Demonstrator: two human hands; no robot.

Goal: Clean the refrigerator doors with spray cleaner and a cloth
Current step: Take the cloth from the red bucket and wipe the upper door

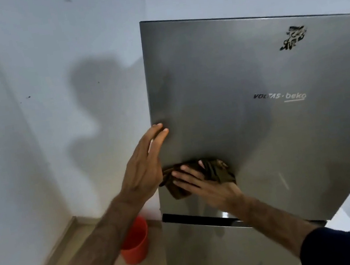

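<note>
Right hand [203, 187] is pressing brown cloth [212, 172], fingers flat, low on upper refrigerator door [222, 102]; left hand [144, 162], fingers straight, is bracing left edge; overlapping strokes advised.

A brushed silver-grey finish is shown on the upper refrigerator door [243, 89], marked by a ragged black patch [292, 37] and a grey logo [279, 96] underlined in pale grey. A dark brown cloth [201, 177] is seen against it. An orange-red bucket [134, 241] is set on beige flooring [73, 251] beside pale blue-grey walls [24, 87], and dark navy sleeves [348, 247] are worn.
</note>
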